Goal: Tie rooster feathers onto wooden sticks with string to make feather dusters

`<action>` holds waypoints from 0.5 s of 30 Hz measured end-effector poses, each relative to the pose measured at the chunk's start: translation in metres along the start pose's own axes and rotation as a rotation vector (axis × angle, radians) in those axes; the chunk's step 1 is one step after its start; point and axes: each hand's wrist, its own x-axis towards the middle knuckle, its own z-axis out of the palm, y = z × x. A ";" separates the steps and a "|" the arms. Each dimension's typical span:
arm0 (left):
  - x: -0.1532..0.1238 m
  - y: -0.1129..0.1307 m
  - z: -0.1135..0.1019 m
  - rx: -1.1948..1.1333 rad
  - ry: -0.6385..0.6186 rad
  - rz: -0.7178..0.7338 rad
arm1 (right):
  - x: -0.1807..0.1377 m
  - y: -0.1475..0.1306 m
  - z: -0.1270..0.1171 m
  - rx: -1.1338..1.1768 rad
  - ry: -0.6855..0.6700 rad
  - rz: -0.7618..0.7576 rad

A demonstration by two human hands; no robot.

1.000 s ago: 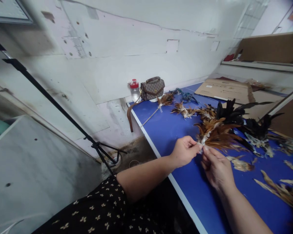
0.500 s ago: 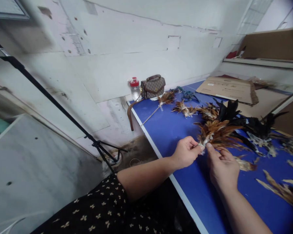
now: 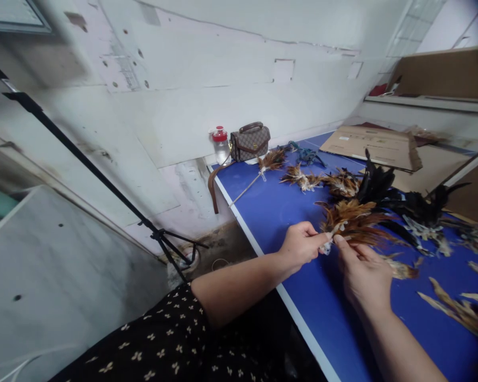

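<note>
No text could be read. The flattened cardboard box (image 3: 372, 146) at the far end of the table (image 3: 263, 212) bore small dark printed marks, too blurred to make out. The checkered handbag (image 3: 249, 142) carried a pattern too small to read.

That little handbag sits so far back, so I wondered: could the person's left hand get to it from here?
Probably, but only with a stretch. The left hand pinches the feather bundle, and the handbag stands at the far corner of the table. Bare blue table lies between; nothing blocks it.
</note>
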 end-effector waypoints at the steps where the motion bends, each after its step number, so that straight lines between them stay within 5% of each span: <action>1: 0.000 0.000 -0.001 0.006 0.005 -0.013 | -0.001 0.000 0.000 0.030 -0.022 0.023; 5: 0.001 -0.002 -0.006 0.041 0.018 -0.034 | -0.001 -0.001 -0.003 0.089 -0.099 0.077; 9: 0.000 -0.003 -0.010 0.094 -0.049 -0.025 | 0.000 -0.006 -0.005 -0.089 -0.152 -0.071; 15: -0.007 -0.002 -0.011 0.009 -0.120 0.043 | 0.004 -0.012 0.001 -0.112 0.047 -0.083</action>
